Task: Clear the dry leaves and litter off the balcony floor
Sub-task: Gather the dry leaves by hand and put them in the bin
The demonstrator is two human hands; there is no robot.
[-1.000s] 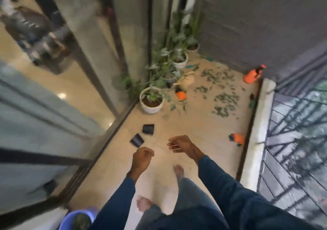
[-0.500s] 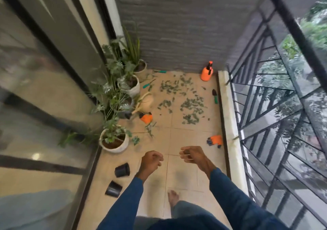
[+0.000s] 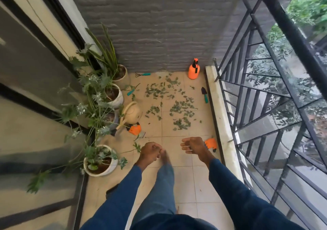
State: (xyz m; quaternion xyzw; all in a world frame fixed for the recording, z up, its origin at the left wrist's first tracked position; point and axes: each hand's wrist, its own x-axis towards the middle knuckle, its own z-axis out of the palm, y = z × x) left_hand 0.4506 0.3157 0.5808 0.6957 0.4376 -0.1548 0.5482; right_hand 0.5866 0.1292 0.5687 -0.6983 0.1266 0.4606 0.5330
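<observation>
On the balcony floor [image 3: 184, 176] the dry leaves [image 3: 178, 113] lie scattered well ahead of both hands, the patch stretching away toward the far wall, nearer the right hand [image 3: 193, 145] than the left hand [image 3: 150, 152], both curled, whether gripping anything unclear.
</observation>
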